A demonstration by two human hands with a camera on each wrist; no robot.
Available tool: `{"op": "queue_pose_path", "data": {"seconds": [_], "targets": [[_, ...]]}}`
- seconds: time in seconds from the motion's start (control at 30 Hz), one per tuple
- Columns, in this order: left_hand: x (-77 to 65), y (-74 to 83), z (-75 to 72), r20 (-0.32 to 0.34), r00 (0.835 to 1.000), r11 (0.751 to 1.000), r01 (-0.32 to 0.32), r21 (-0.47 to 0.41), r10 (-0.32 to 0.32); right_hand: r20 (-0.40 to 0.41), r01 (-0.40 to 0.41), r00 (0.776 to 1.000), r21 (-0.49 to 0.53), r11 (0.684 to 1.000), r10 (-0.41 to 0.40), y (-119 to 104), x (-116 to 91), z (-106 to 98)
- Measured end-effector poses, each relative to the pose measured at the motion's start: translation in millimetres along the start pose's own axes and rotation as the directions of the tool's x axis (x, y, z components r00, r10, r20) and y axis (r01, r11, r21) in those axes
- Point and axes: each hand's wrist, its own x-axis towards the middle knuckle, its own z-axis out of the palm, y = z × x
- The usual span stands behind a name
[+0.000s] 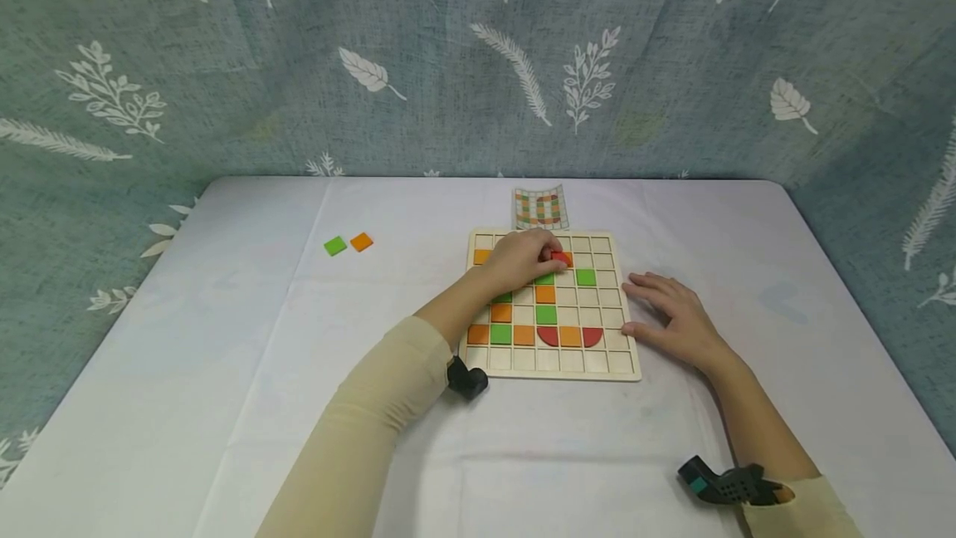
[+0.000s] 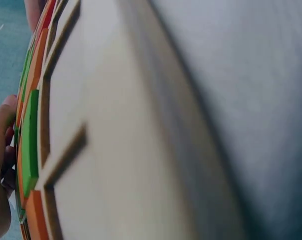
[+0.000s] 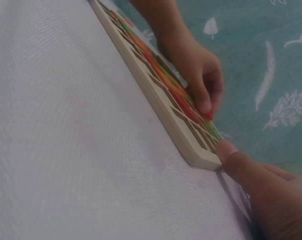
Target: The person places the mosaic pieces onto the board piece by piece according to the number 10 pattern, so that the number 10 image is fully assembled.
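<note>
A wooden grid board [image 1: 553, 374] lies on the table, with green, orange and red tiles set in several of its cells. Over its upper part, my left hand [image 1: 518, 261] pinches a small red piece [image 1: 559, 256] between thumb and fingers, just beside an orange tile. In the right wrist view the same red piece [image 3: 209, 116] peeks out under the fingertips. My right hand [image 1: 675, 320] rests at the board's right edge with fingers spread, the thumb touching the frame. Part of the board's left side is hidden beneath the left hand and forearm.
On the white table [image 1: 246, 297], a loose green tile [image 1: 335, 246] and an orange tile [image 1: 362, 242] lie left of the board. A printed pattern card [image 1: 540, 207] sits against the board's far edge. Behind hangs a leaf-patterned curtain [image 1: 448, 131].
</note>
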Motion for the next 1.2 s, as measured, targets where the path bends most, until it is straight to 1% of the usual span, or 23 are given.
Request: {"op": "queue_pose_path", "data": {"seconds": [0.13,0.27,0.47,0.53,0.73,0.87,0.93,1.0,1.07,1.17,1.2], "targets": [[3.4,4.2,1.0,0.010,1.000,0.999,-0.017,0.030,0.017,0.002,-0.005,1.000,0.004,1.000,0.005,0,-1,-1],[8.2,7.8,3.9,0.001,1.000,0.999,0.005,0.049,-0.005,0.008,-0.008,1.000,0.016,1.000,0.007,0,-1,0],[15.6,14.3,8.2,-0.016,1.000,0.998,0.006,0.065,-0.005,0.012,-0.010,1.000,0.022,1.000,0.010,0,-1,1],[18.4,16.8,9.6,-0.023,1.000,0.999,0.020,0.044,-0.019,0.009,-0.006,1.000,0.023,1.000,0.006,0,0,1],[24.0,22.5,13.1,-0.032,0.994,0.994,0.100,-0.042,-0.101,0.012,-0.001,1.000,0.019,1.000,0.001,0,0,0],[24.8,24.4,11.7,-0.009,0.989,0.979,0.142,-0.145,-0.144,0.017,0.000,1.000,0.016,1.000,0.000,-2,0,-2],[25.3,23.8,11.1,0.007,0.988,0.969,0.153,-0.193,-0.154,0.017,-0.002,1.000,0.011,1.000,0.002,0,1,-1],[24.8,22.7,10.4,0.016,0.989,0.964,0.148,-0.223,-0.148,0.016,-0.002,1.000,0.006,1.000,0.002,0,1,-1],[23.8,20.0,10.3,0.006,0.991,0.964,0.135,-0.230,-0.137,0.016,-0.003,1.000,0.003,1.000,0.002,0,2,-1],[19.9,14.6,9.4,-0.041,0.992,0.970,0.111,-0.218,-0.123,0.017,-0.005,1.000,0.005,1.000,0.004,0,2,-1],[18.1,12.4,8.9,-0.060,0.990,0.971,0.112,-0.212,-0.127,0.016,-0.005,1.000,0.008,1.000,0.005,-1,2,-1]]}}
